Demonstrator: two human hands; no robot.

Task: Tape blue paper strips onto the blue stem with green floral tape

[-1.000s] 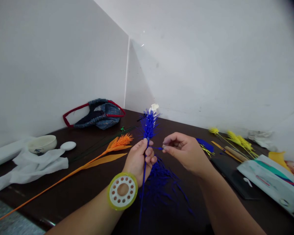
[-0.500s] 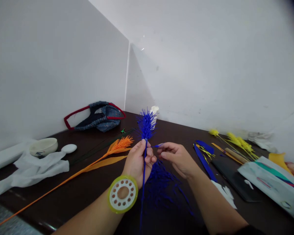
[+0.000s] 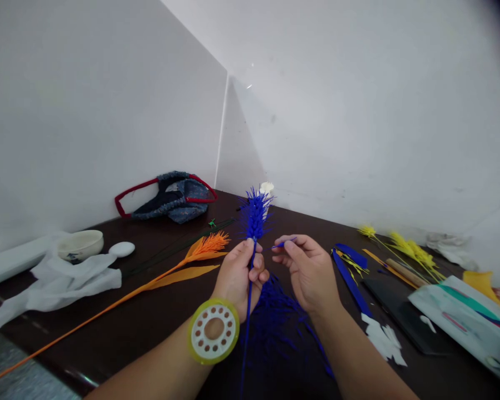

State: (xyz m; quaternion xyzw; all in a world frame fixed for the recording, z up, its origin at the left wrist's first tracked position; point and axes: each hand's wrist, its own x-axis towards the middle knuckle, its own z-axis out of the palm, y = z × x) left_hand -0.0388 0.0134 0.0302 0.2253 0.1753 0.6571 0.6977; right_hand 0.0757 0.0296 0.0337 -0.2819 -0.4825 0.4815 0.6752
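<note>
My left hand (image 3: 242, 273) is closed around the stem of a blue artificial wheat ear (image 3: 256, 215), held upright with its bristly head above the fingers. Just to the right, my right hand (image 3: 310, 266) pinches a small blue paper piece (image 3: 285, 243) between thumb and fingertips, apart from the stem. On the dark table below the hands lies a heap of blue cut pieces (image 3: 277, 316). A roll of yellowish clear tape (image 3: 213, 355) sits at my left wrist.
Left: an orange wheat stalk (image 3: 208, 244), a bowl (image 3: 92, 244), white cloth-like sheets (image 3: 75, 289) and a denim bag (image 3: 170, 203). Right: blue strips (image 3: 352, 283), yellow wheat ears (image 3: 408, 247), a black flat object (image 3: 404, 311) and a white packet (image 3: 462, 316). A white vase-like object (image 3: 267, 189) stands behind.
My right hand has drawn back slightly to the right from the stem, lifting the blue piece, now angled upward. My left hand keeps its hold; the whole view has shifted a little.
</note>
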